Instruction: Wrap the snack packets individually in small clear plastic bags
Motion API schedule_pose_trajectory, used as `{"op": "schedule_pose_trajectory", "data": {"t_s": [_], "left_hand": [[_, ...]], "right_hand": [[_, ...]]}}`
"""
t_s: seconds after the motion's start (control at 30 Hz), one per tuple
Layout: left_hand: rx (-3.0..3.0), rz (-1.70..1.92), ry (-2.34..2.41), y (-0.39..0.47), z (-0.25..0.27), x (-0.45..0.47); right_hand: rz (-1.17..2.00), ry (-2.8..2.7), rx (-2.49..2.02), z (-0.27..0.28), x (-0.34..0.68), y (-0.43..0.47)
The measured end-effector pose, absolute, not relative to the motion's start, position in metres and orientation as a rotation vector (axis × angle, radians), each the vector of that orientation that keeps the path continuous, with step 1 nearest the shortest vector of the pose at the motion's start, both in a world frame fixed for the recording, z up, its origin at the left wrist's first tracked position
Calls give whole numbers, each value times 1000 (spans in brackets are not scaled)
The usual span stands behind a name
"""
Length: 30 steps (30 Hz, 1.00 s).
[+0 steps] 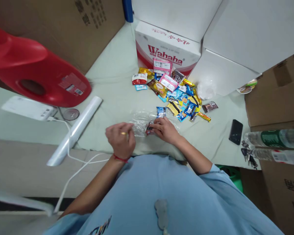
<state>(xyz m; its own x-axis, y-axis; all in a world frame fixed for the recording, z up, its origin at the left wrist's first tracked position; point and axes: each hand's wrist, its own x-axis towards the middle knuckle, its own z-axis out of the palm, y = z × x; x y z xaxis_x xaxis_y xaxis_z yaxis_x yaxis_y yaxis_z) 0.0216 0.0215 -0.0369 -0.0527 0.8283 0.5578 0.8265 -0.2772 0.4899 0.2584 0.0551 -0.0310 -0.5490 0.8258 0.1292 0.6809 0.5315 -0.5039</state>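
Note:
My left hand (121, 138), with a ring and a red wrist cord, has its fingers curled at the left edge of a clear plastic bag (138, 122) and pinches it. The bag lies flat and crumpled on the cloth. On the bag, my right hand (166, 131) has its fingers closed round a small dark-red wrapped snack (149, 128), partly hidden by the fingers. Just beyond the right fingertips is a blue snack packet (161, 112). A heap of wrapped snacks (177, 93) in yellow, blue, pink and brown lies farther back.
Behind the heap stands a white-and-red Wahaha box (168, 42). At left are a red jug (44, 71), a white power bank (29, 107) with cable and a plastic film roll (74, 132). A phone (236, 132), keys (248, 155) and bottles (274, 138) lie at right.

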Motion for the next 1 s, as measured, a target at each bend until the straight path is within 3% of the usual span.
{"op": "schedule_pose_trajectory", "data": {"t_s": [0.1, 0.3, 0.43, 0.57, 0.8, 1.0], "left_hand": [[2403, 977, 1563, 13, -34, 43], [2319, 604, 1516, 24, -47, 58], [2268, 593, 1508, 24, -47, 56], [2300, 600, 1505, 22, -46, 55], [2285, 602, 1495, 22, -45, 56], [2156, 669, 1498, 29, -56, 51]], "right_hand": [[590, -2410, -1261, -29, 260, 54], [742, -2363, -1310, -19, 270, 76], [446, -2350, -1674, -9, 270, 107], [497, -2553, -1842, -7, 257, 134], [612, -2677, -1666, 10, 248, 142], [520, -2798, -1511, 30, 243, 86]]}}
